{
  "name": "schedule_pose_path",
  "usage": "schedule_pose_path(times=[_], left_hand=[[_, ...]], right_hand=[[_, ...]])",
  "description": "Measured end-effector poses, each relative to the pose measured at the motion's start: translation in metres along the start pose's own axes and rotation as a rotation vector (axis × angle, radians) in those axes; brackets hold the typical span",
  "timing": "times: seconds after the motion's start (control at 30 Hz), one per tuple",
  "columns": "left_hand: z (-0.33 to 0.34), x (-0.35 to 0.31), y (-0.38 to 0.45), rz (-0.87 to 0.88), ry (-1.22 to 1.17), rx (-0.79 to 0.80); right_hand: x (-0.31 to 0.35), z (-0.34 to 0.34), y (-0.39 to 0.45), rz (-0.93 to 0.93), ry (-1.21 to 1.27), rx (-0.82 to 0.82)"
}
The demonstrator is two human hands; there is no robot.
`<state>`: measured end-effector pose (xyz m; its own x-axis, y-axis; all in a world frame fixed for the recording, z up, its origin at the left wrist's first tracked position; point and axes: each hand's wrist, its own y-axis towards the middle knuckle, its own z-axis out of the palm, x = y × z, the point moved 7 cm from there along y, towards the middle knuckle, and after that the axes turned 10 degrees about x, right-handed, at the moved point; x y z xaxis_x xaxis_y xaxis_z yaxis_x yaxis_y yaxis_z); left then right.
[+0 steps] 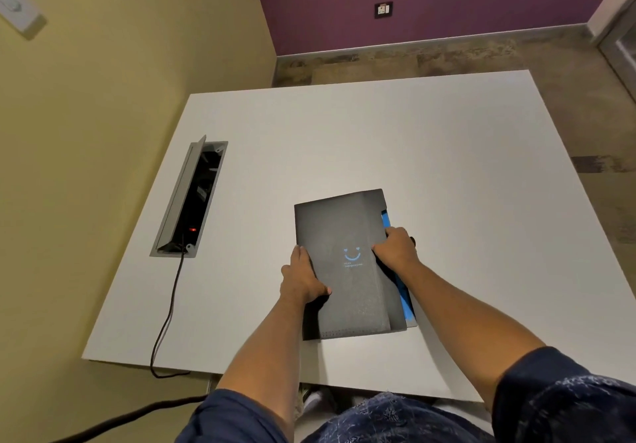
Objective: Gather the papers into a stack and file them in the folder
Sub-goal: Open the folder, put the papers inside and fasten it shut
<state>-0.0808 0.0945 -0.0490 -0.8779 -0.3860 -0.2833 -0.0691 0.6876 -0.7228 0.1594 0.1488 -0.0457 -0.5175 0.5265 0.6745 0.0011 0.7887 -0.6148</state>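
**The folder lies between your two hands, long way pointing away from you**

From the head camera: the dark grey folder (pixel 347 263) lies flat on the white bench (pixel 447 167), right in front of you. It has a little blue smile printed on its cover. Its long side runs from your tummy out toward the far wall, tipped a bit to the left at the top.

Your left hand (pixel 303 281) holds the left edge of the folder, low down. The thumb lies on top of the cover and the fingers curl under the edge. Your right hand (pixel 395 246) grips the right edge, a bit higher up, with the fingers curled over it. Both hands touch the folder, so neither one is nearer than the other.

A blue strip (pixel 404 294) peeks out along the right side, just under your right wrist. I think these are pocket edges or papers inside, but I cannot tell which. No loose papers show on the bench, so the job looks almost done.

The open side is on the right, so your right hand looks like the one to tuck things in or press the cover shut.

Over to the left, well apart, sit an open socket box (pixel 192 198) and its black cable (pixel 168 308).
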Motion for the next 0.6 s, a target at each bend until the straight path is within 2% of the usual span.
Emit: schedule_pose_path(times=[0.13, 0.33, 0.5, 0.6], left_hand=[[0.007, 0.005, 0.002, -0.023, 0.033, 0.017], [0.007, 0.01, 0.006, -0.009, 0.075, 0.0], [0.004, 0.015, 0.008, 0.014, 0.099, 0.001], [0.003, 0.015, 0.009, 0.018, 0.09, 0.02]], right_hand=[[0.014, 0.001, 0.009, -0.047, 0.107, 0.085], [0.01, 0.003, 0.027, -0.029, 0.251, 0.075], [0.008, -0.004, 0.039, -0.036, 0.225, 0.091], [0.006, -0.015, 0.043, -0.078, 0.083, 0.054]])
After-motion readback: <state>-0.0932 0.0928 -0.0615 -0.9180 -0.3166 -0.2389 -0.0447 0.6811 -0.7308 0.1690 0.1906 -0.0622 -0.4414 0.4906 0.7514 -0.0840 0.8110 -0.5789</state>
